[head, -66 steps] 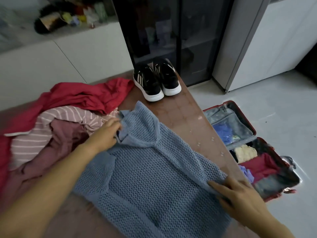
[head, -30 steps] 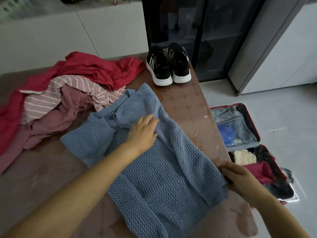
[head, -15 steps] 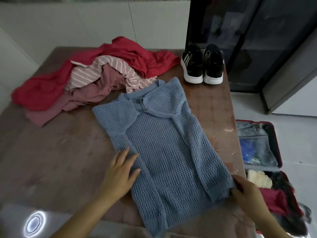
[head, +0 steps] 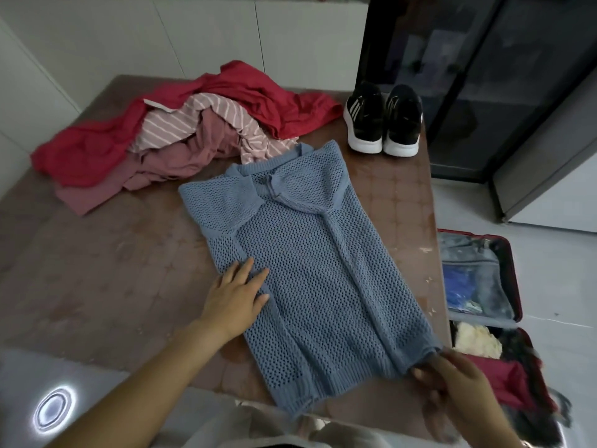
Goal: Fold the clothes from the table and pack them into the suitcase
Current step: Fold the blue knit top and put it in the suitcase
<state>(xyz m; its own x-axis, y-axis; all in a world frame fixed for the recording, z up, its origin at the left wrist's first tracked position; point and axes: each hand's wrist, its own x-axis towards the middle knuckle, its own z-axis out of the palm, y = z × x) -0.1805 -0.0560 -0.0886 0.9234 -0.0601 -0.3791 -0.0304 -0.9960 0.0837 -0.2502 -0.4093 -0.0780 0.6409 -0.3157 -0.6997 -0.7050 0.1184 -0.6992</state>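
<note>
Head view. The brown table (head: 97, 286) carries the job. A blue knit sweater (head: 316, 279) lies flat at mid-table, collar far, hem near, both sides folded inward. The unfolded pile (head: 161, 140) lies against its collar at far left. The open suitcase (head: 518, 286) sits on the floor to the right, below the table edge. Risks, as judged: the open knit looks slack, so lifting it by one corner could spill the side folds. The hem corner at the table's right edge could drag the piece off, and the pile may snag the collar. The left hand (head: 234, 299) rests flat, fingers straight, on the sweater's left folded edge, mid-length. The right hand (head: 452, 379), blurred, pinches the near-right hem corner, and the sweater runs far-left from it.
</note>
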